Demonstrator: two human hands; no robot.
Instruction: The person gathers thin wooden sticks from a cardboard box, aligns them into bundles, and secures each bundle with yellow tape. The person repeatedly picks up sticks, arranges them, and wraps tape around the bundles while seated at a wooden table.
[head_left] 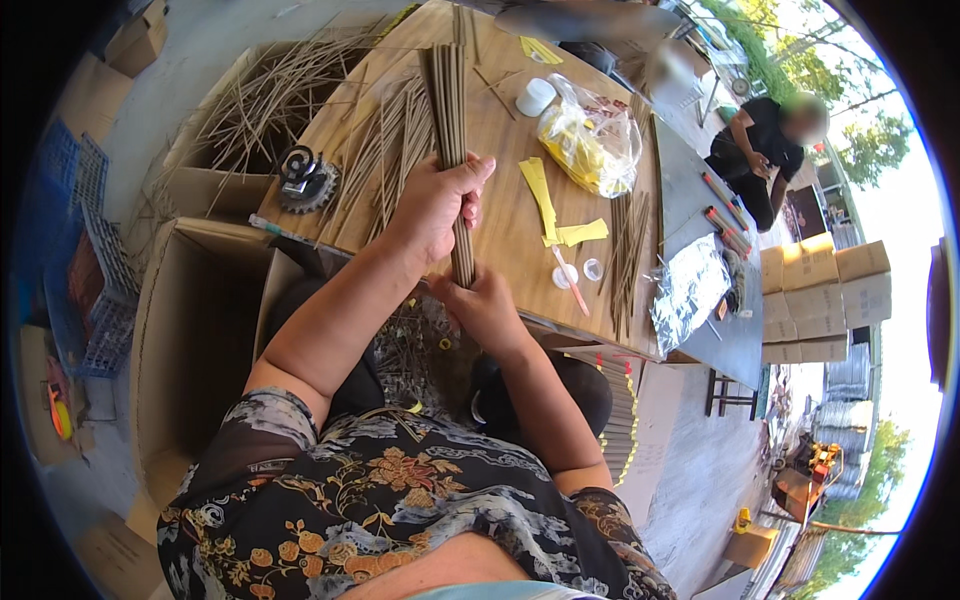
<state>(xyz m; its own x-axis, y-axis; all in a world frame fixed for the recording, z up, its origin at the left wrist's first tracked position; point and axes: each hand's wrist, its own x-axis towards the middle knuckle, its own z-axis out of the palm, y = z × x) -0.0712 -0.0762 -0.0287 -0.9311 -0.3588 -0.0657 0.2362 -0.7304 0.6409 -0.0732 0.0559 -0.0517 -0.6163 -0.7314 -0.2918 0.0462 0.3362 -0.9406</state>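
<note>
Head view: the left hand (432,208) grips a bundle of thin, straight, brown wood-like sticks (447,110), long axis running forward from the right hand (484,306), which clasps the near end.

The stick bundle (446,110) is uniformly dull brown. The loose strips (541,200) are plain yellow. The shirt (400,475) is black, with an orange-and-grey floral pattern.

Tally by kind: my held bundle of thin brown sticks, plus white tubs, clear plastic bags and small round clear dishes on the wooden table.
Bundle of thin brown sticks: 1
White round tub: 1
Clear plastic bag: 1
Small round clear dishes: 2
Total: 5
</note>
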